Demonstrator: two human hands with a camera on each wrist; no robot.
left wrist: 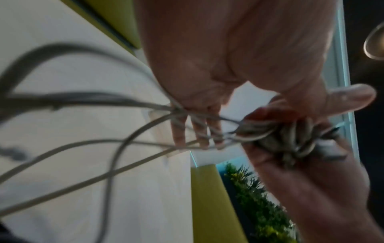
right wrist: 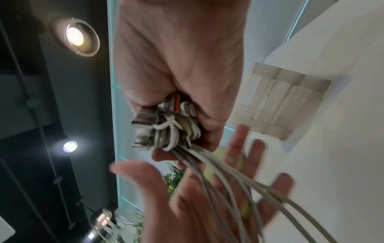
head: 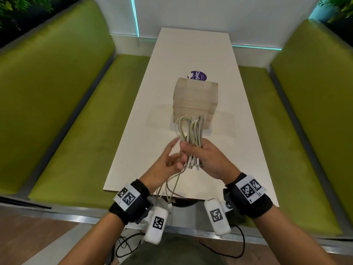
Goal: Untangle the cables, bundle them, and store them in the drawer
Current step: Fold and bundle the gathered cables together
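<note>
Most of the cables (head: 192,131) are gathered, clenched in the right hand (head: 206,159) above the table (head: 191,54), loose tails hanging beside the open-fingered left hand (head: 164,163); the drawer unit (head: 194,98) awaits.

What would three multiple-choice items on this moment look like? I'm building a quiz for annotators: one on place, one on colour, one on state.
1. Where is the clear drawer box?
A. on the white table
B. on a bench
C. on the floor

2. What colour are the benches?
A. red
B. green
C. grey

3. What is the right hand doing?
A. resting flat
B. hanging idle
C. gripping the cables

Answers:
1 A, the box stands on the tabletop.
2 B, both cushions are green.
3 C, its fingers wrap the bunch, while the left hand is spread open.
</note>
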